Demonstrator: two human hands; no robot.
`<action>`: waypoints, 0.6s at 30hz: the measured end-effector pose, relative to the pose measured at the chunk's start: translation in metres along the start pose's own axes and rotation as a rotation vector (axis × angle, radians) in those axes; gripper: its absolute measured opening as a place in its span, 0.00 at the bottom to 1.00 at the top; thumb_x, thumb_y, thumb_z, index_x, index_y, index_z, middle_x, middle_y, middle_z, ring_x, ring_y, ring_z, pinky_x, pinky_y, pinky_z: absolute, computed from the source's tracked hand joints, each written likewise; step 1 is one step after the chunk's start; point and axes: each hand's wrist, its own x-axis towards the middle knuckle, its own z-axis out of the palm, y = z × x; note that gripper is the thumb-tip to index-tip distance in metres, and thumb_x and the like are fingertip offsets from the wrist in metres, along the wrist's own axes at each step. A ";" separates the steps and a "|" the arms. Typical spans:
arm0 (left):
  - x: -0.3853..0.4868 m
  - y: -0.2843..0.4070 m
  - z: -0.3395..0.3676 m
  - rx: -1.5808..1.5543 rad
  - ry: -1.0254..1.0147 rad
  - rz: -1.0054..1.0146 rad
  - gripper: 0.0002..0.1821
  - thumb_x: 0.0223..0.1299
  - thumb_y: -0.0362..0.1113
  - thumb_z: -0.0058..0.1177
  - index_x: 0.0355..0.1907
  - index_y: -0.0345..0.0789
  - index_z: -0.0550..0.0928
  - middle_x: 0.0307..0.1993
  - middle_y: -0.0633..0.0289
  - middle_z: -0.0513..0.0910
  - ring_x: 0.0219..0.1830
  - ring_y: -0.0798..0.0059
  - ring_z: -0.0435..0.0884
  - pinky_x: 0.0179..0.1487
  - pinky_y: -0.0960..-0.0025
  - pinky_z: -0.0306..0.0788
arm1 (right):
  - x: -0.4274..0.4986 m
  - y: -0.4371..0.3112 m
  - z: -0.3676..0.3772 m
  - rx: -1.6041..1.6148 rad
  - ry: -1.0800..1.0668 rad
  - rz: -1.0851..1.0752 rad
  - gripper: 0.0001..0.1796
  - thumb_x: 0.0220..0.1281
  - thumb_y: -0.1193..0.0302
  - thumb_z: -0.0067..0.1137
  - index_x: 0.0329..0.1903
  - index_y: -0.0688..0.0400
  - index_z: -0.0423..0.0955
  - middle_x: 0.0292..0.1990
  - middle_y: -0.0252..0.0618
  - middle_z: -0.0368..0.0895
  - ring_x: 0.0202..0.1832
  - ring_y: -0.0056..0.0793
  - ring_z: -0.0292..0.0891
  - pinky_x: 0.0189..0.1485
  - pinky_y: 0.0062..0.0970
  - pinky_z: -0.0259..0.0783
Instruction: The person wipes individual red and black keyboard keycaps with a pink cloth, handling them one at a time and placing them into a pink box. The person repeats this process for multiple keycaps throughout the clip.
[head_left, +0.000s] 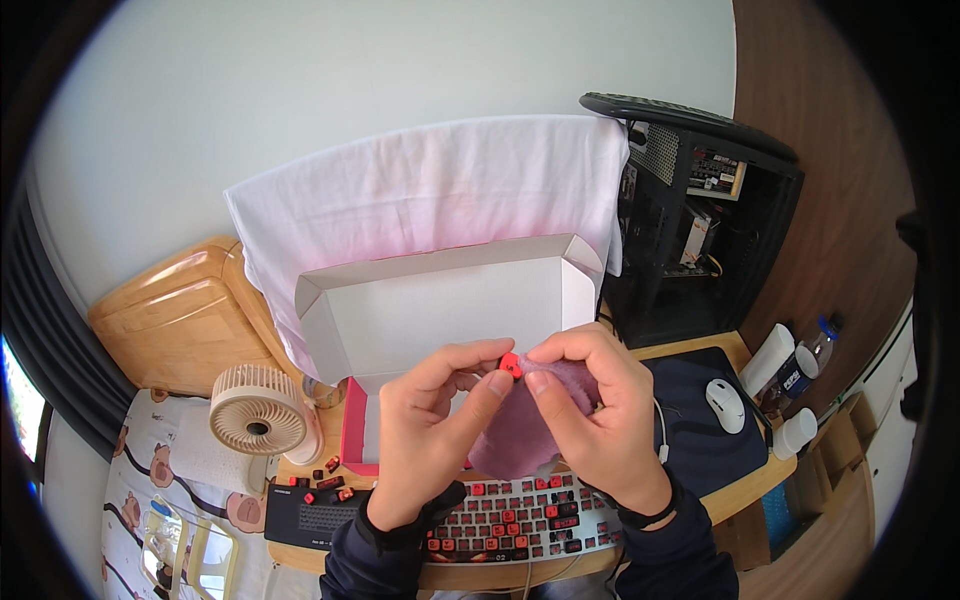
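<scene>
Between the thumb and fingers of my left hand (442, 412) is a red keycap (511, 365) with a dark marking. My right hand (592, 405) pinches a fuzzy purple cloth (517, 439), and its fingertips press a fold of it against the keycap's right side. The rest of the cloth hangs down between my hands. Below them lies a white mechanical keyboard (495, 556) with many bare switches and several red and black keycaps in place. An open cardboard box (450, 315), white inside with a pink side, stands behind my hands and is partly hidden by them.
Loose keycaps (330, 482) lie by a dark keyboard-printed box (300, 517) at left. A small beige fan (257, 427) stands behind them. At right, a white mouse (725, 405) rests on a dark mouse pad (682, 450), near cups (795, 433) and an open computer case (705, 225).
</scene>
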 end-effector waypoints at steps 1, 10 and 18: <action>0.000 0.000 0.000 0.011 0.005 0.003 0.16 0.70 0.23 0.63 0.59 0.26 0.86 0.49 0.58 0.89 0.46 0.80 0.84 0.53 0.74 0.78 | 0.000 0.000 0.001 0.018 -0.011 0.001 0.07 0.67 0.79 0.66 0.46 0.63 0.81 0.39 0.41 0.85 0.37 0.31 0.85 0.40 0.26 0.77; -0.001 0.002 0.000 0.067 -0.005 0.046 0.16 0.70 0.24 0.63 0.59 0.28 0.87 0.47 0.59 0.88 0.45 0.79 0.84 0.51 0.75 0.77 | -0.001 -0.002 0.000 -0.001 -0.008 0.026 0.07 0.67 0.79 0.66 0.47 0.62 0.81 0.40 0.42 0.85 0.37 0.31 0.85 0.40 0.26 0.77; 0.000 0.003 0.002 0.040 -0.038 0.066 0.19 0.66 0.21 0.64 0.60 0.29 0.87 0.44 0.60 0.88 0.45 0.79 0.84 0.52 0.75 0.77 | -0.001 -0.003 -0.001 -0.010 -0.008 0.000 0.07 0.67 0.78 0.66 0.46 0.63 0.81 0.40 0.42 0.85 0.38 0.31 0.86 0.40 0.25 0.77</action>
